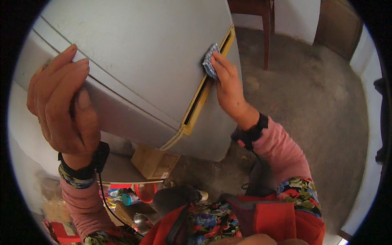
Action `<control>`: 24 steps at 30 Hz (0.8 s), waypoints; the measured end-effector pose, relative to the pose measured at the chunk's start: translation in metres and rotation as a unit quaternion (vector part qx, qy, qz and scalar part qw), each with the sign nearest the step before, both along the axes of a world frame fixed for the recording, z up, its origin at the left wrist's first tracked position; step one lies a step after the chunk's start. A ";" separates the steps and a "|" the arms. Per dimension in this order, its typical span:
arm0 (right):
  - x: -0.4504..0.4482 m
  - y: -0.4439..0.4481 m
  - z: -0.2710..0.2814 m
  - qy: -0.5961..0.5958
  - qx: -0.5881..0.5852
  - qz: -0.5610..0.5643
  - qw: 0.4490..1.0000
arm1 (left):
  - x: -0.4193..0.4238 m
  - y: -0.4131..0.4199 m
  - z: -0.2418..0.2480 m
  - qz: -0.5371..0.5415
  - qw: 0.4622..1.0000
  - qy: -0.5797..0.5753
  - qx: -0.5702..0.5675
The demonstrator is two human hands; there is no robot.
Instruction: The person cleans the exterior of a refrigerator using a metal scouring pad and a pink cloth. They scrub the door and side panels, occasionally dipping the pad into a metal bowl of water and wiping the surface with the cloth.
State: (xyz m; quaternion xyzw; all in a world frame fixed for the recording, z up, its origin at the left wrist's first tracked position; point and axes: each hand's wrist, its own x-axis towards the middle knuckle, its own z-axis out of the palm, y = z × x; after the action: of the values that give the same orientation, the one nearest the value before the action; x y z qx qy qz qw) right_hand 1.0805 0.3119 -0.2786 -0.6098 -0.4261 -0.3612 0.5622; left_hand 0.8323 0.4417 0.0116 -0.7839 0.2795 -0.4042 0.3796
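Observation:
A large pale grey appliance, which looks like a refrigerator, fills the middle and upper left. A yellow trim strip with a dark slot runs along it. My right hand grips a folded blue-and-white cloth or scouring pad against the surface beside this strip, covering part of the slot. At the appliance's left edge is my left hand, fingers bent and holding nothing. Its fingertips lie over the seam there; whether they press on it I cannot tell.
Below the appliance stands a cardboard box. A red-rimmed container, a teal-lidded jar and a metal bowl sit at lower left. A wooden table leg rises from the concrete floor. A brown door is at upper right.

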 end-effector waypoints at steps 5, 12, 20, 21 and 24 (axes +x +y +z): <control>0.084 0.015 0.045 0.046 0.022 -0.058 0.997 | -0.005 0.001 0.000 -0.008 1.000 -0.010 -0.021; 0.018 0.026 -0.034 0.004 0.093 0.062 0.994 | 0.000 0.004 -0.003 0.004 1.000 -0.028 -0.013; -0.113 0.018 -0.040 0.088 -0.012 0.058 0.994 | 0.002 0.008 0.000 -0.020 0.998 -0.036 -0.043; -0.096 0.022 -0.038 0.087 0.017 0.036 0.995 | 0.003 0.008 0.000 -0.029 0.998 -0.040 -0.044; -0.025 0.033 -0.041 0.106 0.051 -0.019 0.993 | 0.004 0.011 -0.003 -0.031 0.996 -0.056 -0.069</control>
State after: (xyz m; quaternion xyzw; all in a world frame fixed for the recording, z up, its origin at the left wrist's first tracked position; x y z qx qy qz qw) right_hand 1.0559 0.3447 -0.3197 -0.6233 -0.3335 -0.3262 0.6276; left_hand 0.8367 0.4527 0.0084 -0.7751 0.2536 -0.4776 0.3269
